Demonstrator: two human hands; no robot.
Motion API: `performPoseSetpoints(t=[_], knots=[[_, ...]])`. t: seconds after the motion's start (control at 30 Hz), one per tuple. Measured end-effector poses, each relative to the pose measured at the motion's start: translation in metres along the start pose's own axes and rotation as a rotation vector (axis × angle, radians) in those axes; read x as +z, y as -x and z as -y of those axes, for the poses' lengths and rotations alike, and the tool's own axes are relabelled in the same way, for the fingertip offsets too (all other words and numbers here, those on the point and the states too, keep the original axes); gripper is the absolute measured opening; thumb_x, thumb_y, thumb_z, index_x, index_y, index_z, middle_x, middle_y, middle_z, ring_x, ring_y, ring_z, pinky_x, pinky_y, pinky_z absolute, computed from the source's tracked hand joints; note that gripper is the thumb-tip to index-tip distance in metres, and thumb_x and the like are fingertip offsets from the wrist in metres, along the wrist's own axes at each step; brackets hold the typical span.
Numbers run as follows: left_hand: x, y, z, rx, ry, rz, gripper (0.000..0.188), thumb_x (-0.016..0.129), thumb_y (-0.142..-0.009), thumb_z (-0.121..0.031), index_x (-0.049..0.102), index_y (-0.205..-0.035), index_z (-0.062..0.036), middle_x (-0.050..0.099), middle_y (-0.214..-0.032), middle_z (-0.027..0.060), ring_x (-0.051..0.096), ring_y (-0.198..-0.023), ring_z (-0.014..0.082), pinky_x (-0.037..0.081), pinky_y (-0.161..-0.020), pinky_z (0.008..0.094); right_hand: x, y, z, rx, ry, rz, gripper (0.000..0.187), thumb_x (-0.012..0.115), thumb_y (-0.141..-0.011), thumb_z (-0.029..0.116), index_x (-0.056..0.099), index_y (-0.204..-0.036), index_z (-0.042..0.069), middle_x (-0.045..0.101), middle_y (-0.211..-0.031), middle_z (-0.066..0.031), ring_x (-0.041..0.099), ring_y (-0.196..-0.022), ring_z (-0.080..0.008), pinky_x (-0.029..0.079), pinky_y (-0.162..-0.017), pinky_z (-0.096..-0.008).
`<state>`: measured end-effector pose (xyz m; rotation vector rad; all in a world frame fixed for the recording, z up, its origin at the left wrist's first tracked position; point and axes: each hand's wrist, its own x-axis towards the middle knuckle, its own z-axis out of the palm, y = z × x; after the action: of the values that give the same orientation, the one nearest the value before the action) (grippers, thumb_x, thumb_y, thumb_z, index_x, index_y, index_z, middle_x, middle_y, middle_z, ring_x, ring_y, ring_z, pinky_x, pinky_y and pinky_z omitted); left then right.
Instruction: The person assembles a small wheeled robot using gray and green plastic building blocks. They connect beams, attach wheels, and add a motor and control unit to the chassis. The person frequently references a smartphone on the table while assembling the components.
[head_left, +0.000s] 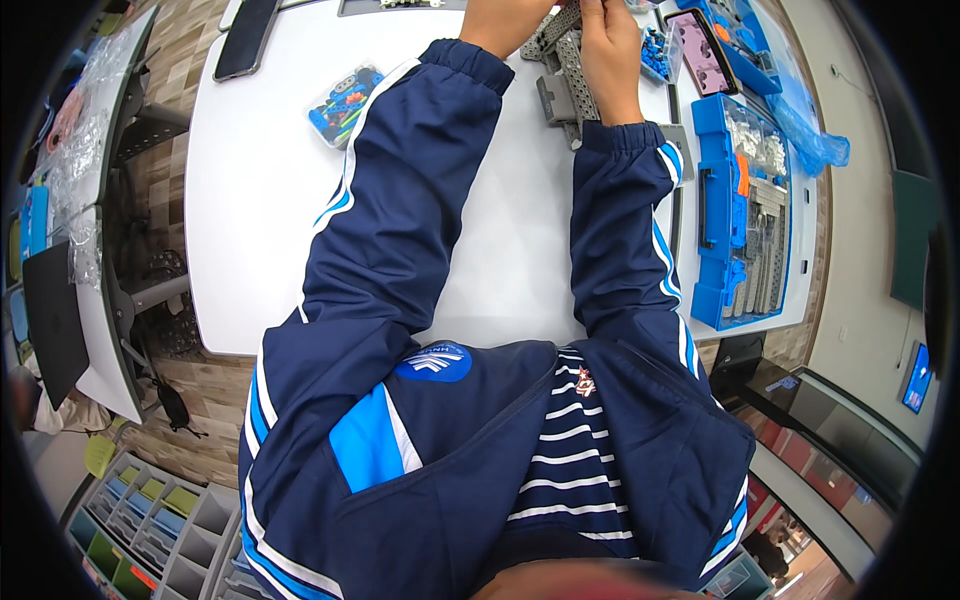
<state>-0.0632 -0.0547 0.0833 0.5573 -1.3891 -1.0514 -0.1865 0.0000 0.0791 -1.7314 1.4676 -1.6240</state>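
Both my arms reach across the white table to its far side. A grey assembly of perforated plastic building pieces [567,92] lies between my hands. My right hand [612,62] is against its right side, its fingers closed at the assembly's far end. My left hand [503,24] is at the assembly's far left, but the picture's upper edge cuts off its fingers. What the fingertips do there is hidden. Near my left sleeve stands a clear box of blue, green and orange small parts [345,104]. A small clear box of blue pins [657,54] is right of my right hand.
A blue case [712,215] with grey beams and white parts stands at the table's right. Beyond it lies a blue plastic bag [815,143]. A phone with a lit screen [703,52] is at the far right, a dark phone [247,38] at the far left.
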Motion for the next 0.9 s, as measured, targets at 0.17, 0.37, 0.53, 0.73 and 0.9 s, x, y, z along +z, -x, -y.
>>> performPoseSetpoints(t=[0.17, 0.37, 0.53, 0.73, 0.9], knots=[[0.001, 0.0, 0.003, 0.026, -0.031, -0.003, 0.026, 0.068, -0.095, -0.009, 0.066, -0.112, 0.0103, 0.074, -0.095, 0.0145, 0.071, -0.085, 0.0154, 0.058, -0.069, 0.0277, 0.002, 0.0, 0.002, -0.015, 0.014, -0.025, 0.028, 0.046, -0.107, 0.015, 0.061, -0.121, -0.004, 0.071, -0.105, -0.0157, 0.067, -0.094, -0.0229, 0.05, -0.084, -0.0335], [0.006, 0.002, 0.002, 0.084, -0.083, -0.051, 0.023, 0.069, -0.095, -0.01, 0.068, -0.107, 0.0092, 0.074, -0.088, 0.0132, 0.071, -0.078, 0.0151, 0.056, -0.063, 0.0279, 0.0, -0.002, 0.001, -0.013, 0.074, -0.031, 0.028, 0.047, -0.106, 0.016, 0.062, -0.119, -0.004, 0.072, -0.101, -0.0185, 0.069, -0.091, -0.0285, 0.052, -0.081, -0.0368], [0.008, 0.005, -0.006, 0.125, -0.22, -0.073, 0.02, 0.069, -0.094, -0.011, 0.068, -0.102, 0.0075, 0.072, -0.08, 0.0176, 0.072, -0.07, 0.0179, 0.054, -0.06, 0.03, -0.001, -0.003, 0.0, -0.014, 0.145, -0.037, 0.029, 0.047, -0.104, 0.017, 0.063, -0.115, -0.004, 0.072, -0.099, -0.0228, 0.069, -0.089, -0.0339, 0.052, -0.078, -0.0393], [0.01, 0.005, -0.009, 0.147, -0.245, -0.089, 0.02, 0.068, -0.094, -0.011, 0.068, -0.102, 0.0072, 0.072, -0.079, 0.019, 0.074, -0.069, 0.0225, 0.054, -0.058, 0.0311, -0.005, -0.003, -0.002, 0.022, 0.217, -0.023, 0.027, 0.05, -0.103, 0.016, 0.064, -0.114, -0.005, 0.071, -0.1, -0.0247, 0.069, -0.089, -0.0365, 0.052, -0.077, -0.0403], [0.005, 0.003, -0.011, 0.07, -0.218, -0.034, 0.019, 0.068, -0.093, -0.01, 0.069, -0.102, 0.0063, 0.073, -0.08, 0.0196, 0.074, -0.069, 0.0226, 0.054, -0.059, 0.0314, -0.005, -0.003, -0.014, 0.019, 0.337, -0.016, 0.029, 0.062, -0.1, 0.024, 0.064, -0.099, -0.005, 0.071, -0.082, -0.0186, 0.065, -0.069, -0.0203, 0.049, -0.064, -0.0314]])
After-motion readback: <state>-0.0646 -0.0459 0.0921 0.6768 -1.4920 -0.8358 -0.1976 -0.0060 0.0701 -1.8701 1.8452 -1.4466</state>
